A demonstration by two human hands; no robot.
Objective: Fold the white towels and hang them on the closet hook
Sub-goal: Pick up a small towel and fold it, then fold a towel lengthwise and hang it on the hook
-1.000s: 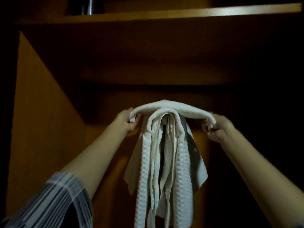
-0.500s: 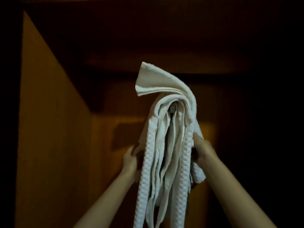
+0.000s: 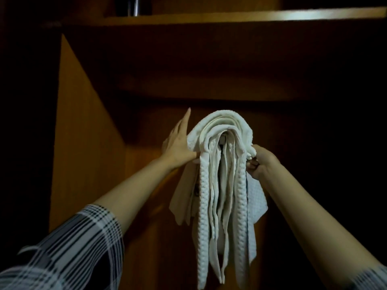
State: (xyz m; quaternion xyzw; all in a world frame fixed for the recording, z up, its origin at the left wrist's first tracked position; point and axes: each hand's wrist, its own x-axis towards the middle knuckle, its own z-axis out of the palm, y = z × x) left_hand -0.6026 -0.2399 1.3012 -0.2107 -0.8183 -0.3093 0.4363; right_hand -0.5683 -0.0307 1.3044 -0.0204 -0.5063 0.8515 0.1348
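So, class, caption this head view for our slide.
Left hand steadies, right hand grips white towels draped inside a wooden closet.

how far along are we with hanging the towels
Done: several white towels already drape over the closet hook, which is hidden under them. In hand: the left hand presses flat against the top towel while the right hand grips its other end. Left: letting go; whether more towels wait is out of view.

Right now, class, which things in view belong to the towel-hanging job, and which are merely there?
Belong to the job:
white towels
left hand
right hand

Merely there:
closet shelf
closet side panel
metal object on the shelf
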